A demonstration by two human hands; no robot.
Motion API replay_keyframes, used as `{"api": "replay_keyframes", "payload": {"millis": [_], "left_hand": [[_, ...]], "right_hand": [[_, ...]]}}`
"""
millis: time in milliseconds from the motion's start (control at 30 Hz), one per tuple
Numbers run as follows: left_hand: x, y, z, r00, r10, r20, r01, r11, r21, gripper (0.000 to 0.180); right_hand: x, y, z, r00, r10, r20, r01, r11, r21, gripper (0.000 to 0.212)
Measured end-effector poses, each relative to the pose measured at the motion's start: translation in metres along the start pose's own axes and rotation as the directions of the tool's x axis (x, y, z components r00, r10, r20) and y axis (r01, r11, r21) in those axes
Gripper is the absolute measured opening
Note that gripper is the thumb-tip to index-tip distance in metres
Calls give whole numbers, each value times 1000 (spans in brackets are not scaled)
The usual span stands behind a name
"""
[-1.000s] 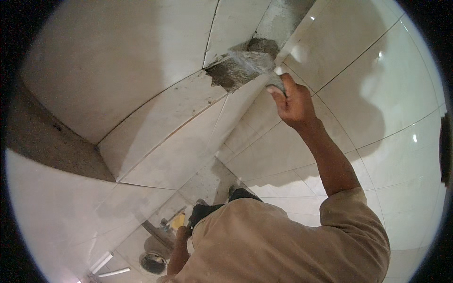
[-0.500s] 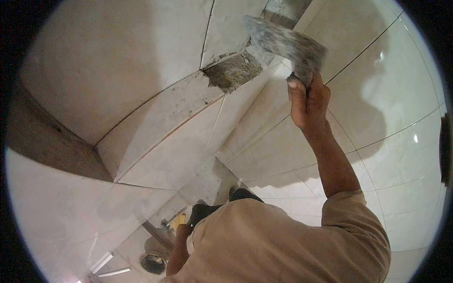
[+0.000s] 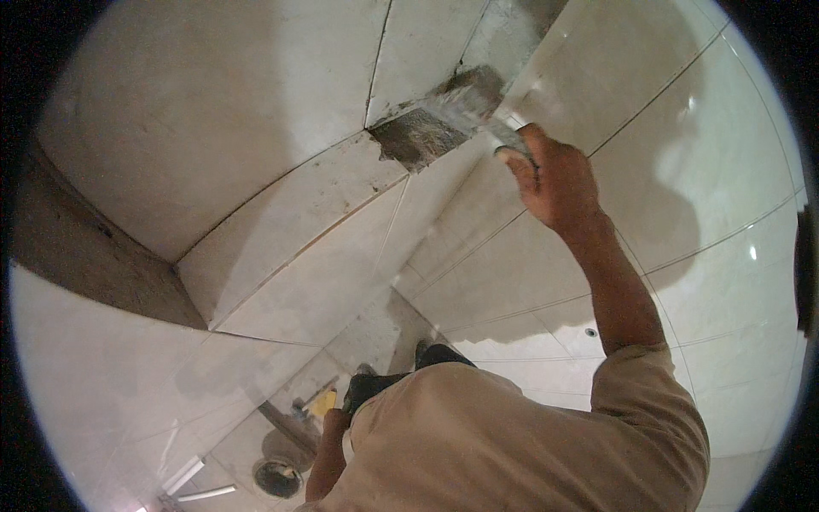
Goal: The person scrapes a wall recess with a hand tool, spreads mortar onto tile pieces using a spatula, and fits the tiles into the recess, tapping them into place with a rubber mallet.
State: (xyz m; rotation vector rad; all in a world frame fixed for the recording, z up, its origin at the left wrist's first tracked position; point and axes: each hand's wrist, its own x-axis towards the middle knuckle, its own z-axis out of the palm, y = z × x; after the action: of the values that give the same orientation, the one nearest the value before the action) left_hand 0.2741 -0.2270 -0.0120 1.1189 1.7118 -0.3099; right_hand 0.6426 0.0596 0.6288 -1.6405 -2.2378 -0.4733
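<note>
My right hand [image 3: 559,179] grips a wide putty knife [image 3: 510,135] by its handle. Its grey, mortar-smeared blade is blurred and lies over the rough strip of wet-looking mortar [image 3: 420,138] on the tiled ledge. Along the near side of that bare patch runs a light tile [image 3: 307,192] with a broken, ragged end. Low in the view, my left hand [image 3: 338,420] hangs by my body, beside a yellow object [image 3: 322,403]. Its fingers are too small and dim to tell whether they hold that object.
Large glossy wall tiles [image 3: 725,145] rise at right, more tiles [image 3: 188,94] at upper left. A dark recess [image 3: 94,247] opens at left. Down on the floor stands a round bucket [image 3: 277,478], with pale strips [image 3: 207,492] farther left.
My right hand has brought the putty knife down from above the ledge onto the mortar patch, its blade turning over. My left hand stays nearly still.
</note>
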Motion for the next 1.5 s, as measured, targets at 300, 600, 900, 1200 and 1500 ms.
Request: {"api": "replay_keyframes", "payload": {"millis": [300,600,900,1200,1500], "left_hand": [[18,-16,18,1000,6,-5,-6,1000,20,43],[11,5,-1,997,66,-41,-60,991,122,49],[38,-14,5,992,122,4,-119,954,276,44],[24,-13,9,996,58,-71,-59,998,-11,44],[8,-27,18,999,33,-21,-32,998,53,45]], "right_hand": [[31,-13,-57,979,37,202,29,948,-316,37],[38,-24,-65,972,11,237,84,917,-389,40],[30,-31,-62,980,-7,199,84,922,-377,37],[21,-46,-57,996,-14,90,47,925,-377,34],[11,-58,-69,991,29,131,8,963,-271,33]]}}
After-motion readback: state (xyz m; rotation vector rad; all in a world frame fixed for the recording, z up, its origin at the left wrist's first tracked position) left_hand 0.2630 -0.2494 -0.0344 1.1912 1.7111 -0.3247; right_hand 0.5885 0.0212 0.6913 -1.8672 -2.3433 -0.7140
